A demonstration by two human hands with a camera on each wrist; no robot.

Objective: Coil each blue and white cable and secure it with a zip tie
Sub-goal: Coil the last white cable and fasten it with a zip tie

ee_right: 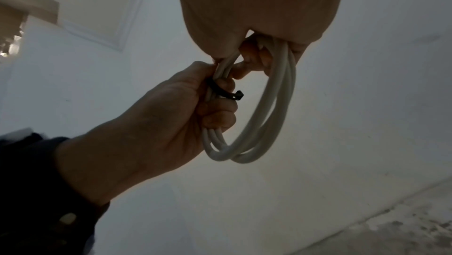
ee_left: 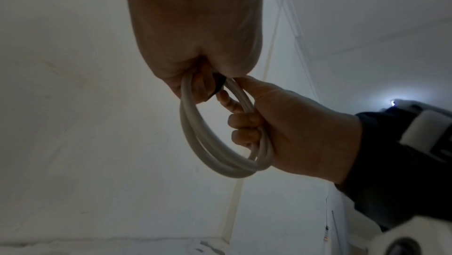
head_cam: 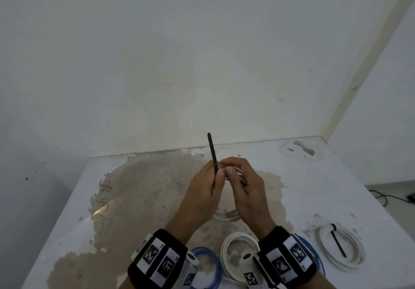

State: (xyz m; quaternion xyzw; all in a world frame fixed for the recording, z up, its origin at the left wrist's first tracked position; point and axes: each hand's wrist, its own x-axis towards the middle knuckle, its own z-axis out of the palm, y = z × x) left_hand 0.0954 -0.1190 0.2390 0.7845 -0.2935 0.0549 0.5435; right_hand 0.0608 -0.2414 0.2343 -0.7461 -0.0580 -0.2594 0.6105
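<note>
Both hands are raised together above the table, holding a coiled white cable (head_cam: 227, 216). My left hand (head_cam: 202, 190) has its fingers curled round one side of the white coil (ee_right: 264, 133). A black zip tie (ee_right: 226, 93) passes round the strands there, its head poking out by the fingers. The zip tie's tail (head_cam: 212, 151) sticks straight up between the thumbs. My right hand (head_cam: 246, 187) grips the other side of the loop (ee_left: 208, 152), with its thumb and forefinger meeting my left thumb at the tie.
On the stained white table (head_cam: 146, 187) near its front edge lie a blue coil (head_cam: 210, 266) and a white coil (head_cam: 235, 250). Another blue cable (head_cam: 315, 257) is partly hidden under my right wrist. A white coil with a black zip tie on it (head_cam: 341, 246) lies at the right. A wall stands close behind.
</note>
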